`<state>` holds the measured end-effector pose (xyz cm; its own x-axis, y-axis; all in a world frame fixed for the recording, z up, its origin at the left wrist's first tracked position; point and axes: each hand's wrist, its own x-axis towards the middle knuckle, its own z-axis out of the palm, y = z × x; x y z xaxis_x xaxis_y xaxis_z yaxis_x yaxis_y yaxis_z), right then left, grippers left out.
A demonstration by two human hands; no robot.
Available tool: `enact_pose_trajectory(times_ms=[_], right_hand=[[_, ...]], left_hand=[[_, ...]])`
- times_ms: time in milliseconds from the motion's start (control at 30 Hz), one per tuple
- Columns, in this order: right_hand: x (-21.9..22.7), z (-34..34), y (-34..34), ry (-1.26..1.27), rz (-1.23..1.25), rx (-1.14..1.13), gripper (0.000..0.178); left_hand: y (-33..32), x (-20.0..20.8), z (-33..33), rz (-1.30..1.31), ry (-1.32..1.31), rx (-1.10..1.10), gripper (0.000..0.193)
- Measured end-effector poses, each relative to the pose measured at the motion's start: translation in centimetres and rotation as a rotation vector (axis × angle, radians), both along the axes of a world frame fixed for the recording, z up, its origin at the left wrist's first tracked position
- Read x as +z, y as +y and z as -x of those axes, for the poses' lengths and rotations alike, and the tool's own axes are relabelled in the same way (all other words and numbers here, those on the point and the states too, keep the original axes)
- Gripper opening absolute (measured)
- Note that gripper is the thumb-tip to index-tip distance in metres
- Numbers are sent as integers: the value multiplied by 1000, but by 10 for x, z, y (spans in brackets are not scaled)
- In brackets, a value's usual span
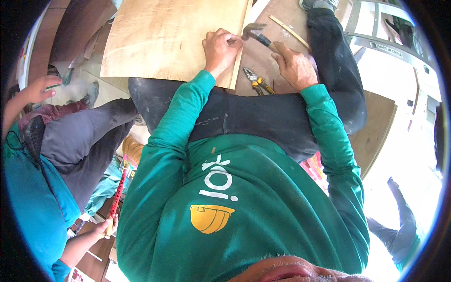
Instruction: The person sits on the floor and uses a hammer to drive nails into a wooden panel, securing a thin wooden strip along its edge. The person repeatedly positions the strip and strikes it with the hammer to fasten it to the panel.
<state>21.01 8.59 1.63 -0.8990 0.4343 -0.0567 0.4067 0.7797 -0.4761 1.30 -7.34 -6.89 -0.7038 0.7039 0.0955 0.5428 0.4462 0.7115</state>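
My left hand [221, 49] rests at the right edge of a light plywood panel [159, 40], its thumb and fingers pinched together. What they hold, if anything, is too small to make out. A narrow wood strip [237, 63] runs along that panel edge. In my right hand [296, 66] is a claw hammer [256, 34], gripped by its handle. The hammer's head is just right of my left fingertips, slightly blurred. Pliers with yellow and black handles [257, 81] lie between my hands, on a brownish surface beside the panel.
A loose thin wood strip [290, 32] lies beyond my right hand. At upper right stands a metal ladder [383, 48]. A co-worker [44, 188] sits close on my left, holding a long red tool [118, 195]. Another person's leg [401, 211] shows at lower right.
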Motion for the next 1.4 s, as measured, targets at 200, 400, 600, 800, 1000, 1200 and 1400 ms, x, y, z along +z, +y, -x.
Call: enact_pose_trajectory(times_ms=[200, 400, 600, 800, 1000, 1200, 1400], right_hand=[[14, 1, -7, 130, 78, -64, 34], [8, 4, -1, 55, 69, -55, 36], [-1, -4, 7, 254, 61, -86, 39], [1, -1, 3, 185, 148, -58, 46], [13, 7, -3, 198, 118, -24, 53], [2, 9, -2, 194, 75, 18, 56], [-6, 8, -4, 136, 42, 79, 57]], left_hand=[[-5, -9, 0, -68, 26, 15, 16], [0, -4, 2, -53, -9, 27, 16], [-18, 5, -4, -112, 114, -17, 28], [-31, 31, -31, -88, 232, -166, 35], [-26, 11, -36, -80, 208, -152, 22], [-23, 5, -37, -146, 204, -146, 15], [-18, 6, -36, -177, 200, -136, 16]])
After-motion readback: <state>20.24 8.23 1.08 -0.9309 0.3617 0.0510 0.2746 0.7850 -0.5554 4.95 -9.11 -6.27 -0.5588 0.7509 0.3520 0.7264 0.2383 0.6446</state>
